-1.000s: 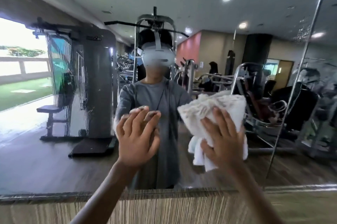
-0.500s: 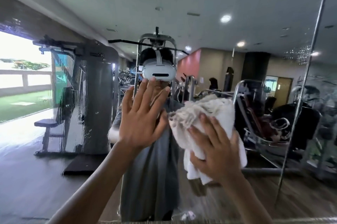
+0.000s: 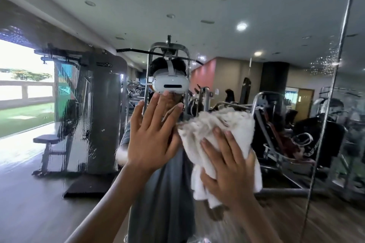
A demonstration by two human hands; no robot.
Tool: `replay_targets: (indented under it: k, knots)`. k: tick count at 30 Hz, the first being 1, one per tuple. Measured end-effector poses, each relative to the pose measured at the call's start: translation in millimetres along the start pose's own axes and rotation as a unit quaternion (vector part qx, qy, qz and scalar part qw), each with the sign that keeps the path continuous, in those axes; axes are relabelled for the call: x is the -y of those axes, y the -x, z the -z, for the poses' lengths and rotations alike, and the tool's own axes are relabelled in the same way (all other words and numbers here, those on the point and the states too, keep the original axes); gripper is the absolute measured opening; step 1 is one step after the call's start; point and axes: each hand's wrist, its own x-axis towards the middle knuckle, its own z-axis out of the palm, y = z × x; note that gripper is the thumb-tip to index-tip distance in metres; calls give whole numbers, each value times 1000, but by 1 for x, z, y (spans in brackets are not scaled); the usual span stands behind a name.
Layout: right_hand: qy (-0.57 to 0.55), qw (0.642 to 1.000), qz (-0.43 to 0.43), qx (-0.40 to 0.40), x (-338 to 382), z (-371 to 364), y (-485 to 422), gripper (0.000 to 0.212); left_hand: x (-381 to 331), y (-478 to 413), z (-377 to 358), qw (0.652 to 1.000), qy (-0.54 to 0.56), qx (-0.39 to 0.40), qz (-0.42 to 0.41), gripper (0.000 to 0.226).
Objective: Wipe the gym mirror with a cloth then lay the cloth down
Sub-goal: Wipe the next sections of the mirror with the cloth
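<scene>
Beneath right fingers point(image 3: 233, 149), cloth point(image 3: 227, 120) meets mirror point(image 3: 98, 15).

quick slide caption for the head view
Right hand presses a white cloth to the gym mirror; left hand open beside it.

The mirror point(image 3: 276, 15) in front of you bears everything here. Your left hand point(image 3: 154, 138) lies flat on the glass at the centre, fingers spread and pointing to 12 o'clock. Just beside it, toward 3 o'clock, your right hand point(image 3: 229, 171) presses the white cloth point(image 3: 221, 130) against the glass. Wet streaks point(image 3: 83, 124) run down at 9 o'clock, and droplets point(image 3: 324, 64) cling at 2 o'clock beside a vertical seam point(image 3: 335, 84).
</scene>
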Motion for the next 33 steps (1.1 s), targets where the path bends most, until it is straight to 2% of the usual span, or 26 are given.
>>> replay_targets:
  k: [2, 6, 8, 10, 13, 16, 18, 23, 25, 27, 29, 31, 33]
  knots:
    - [-13, 999, -28, 13, -26, 5, 4, 67, -3, -1, 0, 1000, -7, -1, 8, 56]
    - [-51, 973, -219, -48, -38, 13, -59, 64, -5, 0, 1, 1000, -16, 2, 8, 55]
    - [-59, 959, -267, -74, -23, 12, -92, 63, -5, 0, 1, 1000, -17, 1, 8, 55]
    - [-49, 972, -217, -76, 0, 10, -99, 64, -5, -1, 2, 1000, -13, -2, 10, 54]
    - [-9, 997, -60, -41, 20, 5, -63, 66, -3, 0, 3, 1000, -4, -2, 10, 53]
    - [17, 999, 32, -3, -4, 4, -18, 70, -3, 0, 3, 1000, 1, 0, 14, 56]
    - [7, 1000, 22, 10, -31, 8, -8, 68, -4, 0, 3, 1000, -5, -6, 21, 57]
    - [-27, 980, -193, -43, -42, 16, -65, 62, -4, 1, 2, 1000, -8, -11, 20, 56]
    - [-27, 972, -226, -57, -22, 12, -87, 65, -3, 0, 2, 1000, -5, -13, 18, 56]
    - [-21, 983, -177, -54, 3, 7, -89, 68, -3, 0, 3, 1000, 2, -20, 19, 56]
    - [0, 996, -78, -38, 19, 4, -71, 70, -1, 1, 3, 999, 11, -24, 17, 56]
    - [25, 999, 18, -10, 15, 4, -42, 74, 0, 1, 3, 1000, 18, -18, 11, 58]
    - [29, 997, 66, 14, -9, 6, -17, 75, -1, 1, 4, 1000, 15, -10, 17, 58]
